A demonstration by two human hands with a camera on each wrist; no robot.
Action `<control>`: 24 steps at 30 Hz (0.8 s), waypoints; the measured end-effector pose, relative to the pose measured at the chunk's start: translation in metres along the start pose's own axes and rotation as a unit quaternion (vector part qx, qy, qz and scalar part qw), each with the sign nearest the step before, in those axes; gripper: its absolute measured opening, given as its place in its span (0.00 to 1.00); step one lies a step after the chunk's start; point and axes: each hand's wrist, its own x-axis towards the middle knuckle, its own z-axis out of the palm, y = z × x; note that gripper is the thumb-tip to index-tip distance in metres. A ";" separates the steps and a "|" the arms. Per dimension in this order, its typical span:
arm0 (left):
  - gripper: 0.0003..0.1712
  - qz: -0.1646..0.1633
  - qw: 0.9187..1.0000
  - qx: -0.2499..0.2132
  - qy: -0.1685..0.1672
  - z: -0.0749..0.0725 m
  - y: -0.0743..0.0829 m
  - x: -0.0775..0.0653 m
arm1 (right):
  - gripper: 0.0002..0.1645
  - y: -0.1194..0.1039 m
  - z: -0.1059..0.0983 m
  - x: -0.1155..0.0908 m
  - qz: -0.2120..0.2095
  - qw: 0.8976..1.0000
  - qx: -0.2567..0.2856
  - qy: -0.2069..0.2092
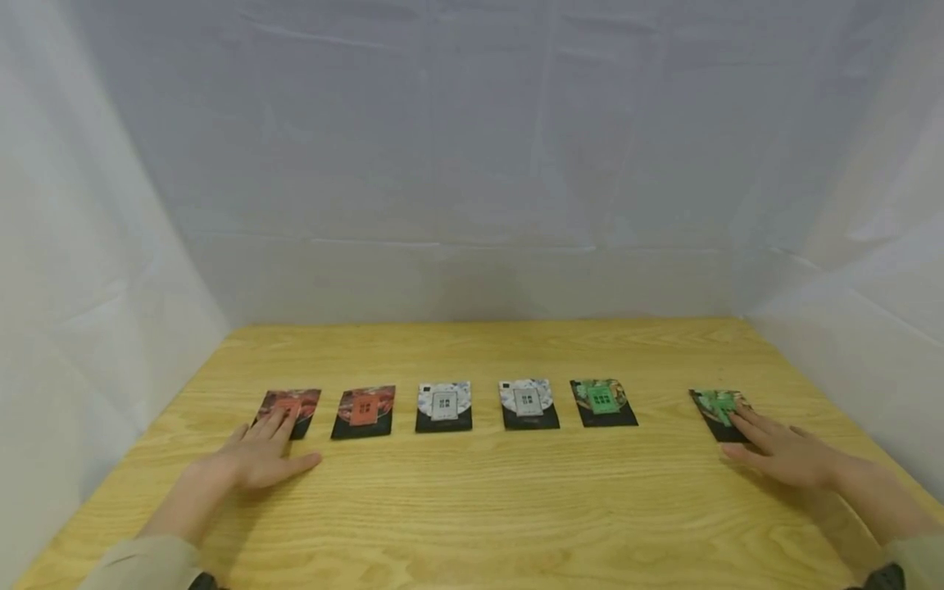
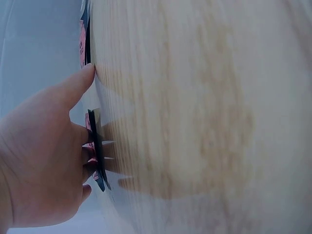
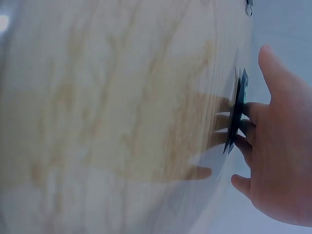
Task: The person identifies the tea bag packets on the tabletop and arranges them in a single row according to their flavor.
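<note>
In the head view my left hand [image 1: 254, 460] lies at the far left, its straight fingers resting on a flat red-and-black packet [image 1: 308, 401]. The left wrist view shows those fingertips against the face of the packet [image 2: 98, 153], with the thumb spread away from it. At the far right, my right hand [image 1: 792, 456] touches a green-and-black packet [image 1: 710, 408] with extended fingers. In the right wrist view this packet [image 3: 237, 114] appears edge-on under the fingertips. Both hands partly cover their packets.
Between the hands, a second red packet [image 1: 365, 412], two white-and-black packets [image 1: 444, 407] [image 1: 528, 405] and another green packet [image 1: 604, 402] lie in a row on the wooden table [image 1: 487, 500]. White sheeting [image 1: 472, 164] stands behind and at both sides.
</note>
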 end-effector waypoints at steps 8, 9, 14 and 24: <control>0.58 -0.001 1.000 0.006 0.001 -0.001 0.000 0.001 | 0.42 -0.006 0.003 0.005 -0.006 1.000 -0.017 0.004; 0.58 -0.002 1.000 0.006 0.000 -0.002 0.001 0.001 | 0.42 -0.007 0.003 0.006 -0.009 1.000 -0.017 0.004; 0.58 -0.004 1.000 0.002 -0.003 -0.003 0.003 -0.001 | 0.42 -0.014 0.002 0.009 -0.019 1.000 -0.012 0.005; 0.58 -0.002 1.000 0.001 -0.002 -0.001 0.002 -0.001 | 0.43 -0.028 0.004 0.019 -0.033 0.999 -0.026 0.013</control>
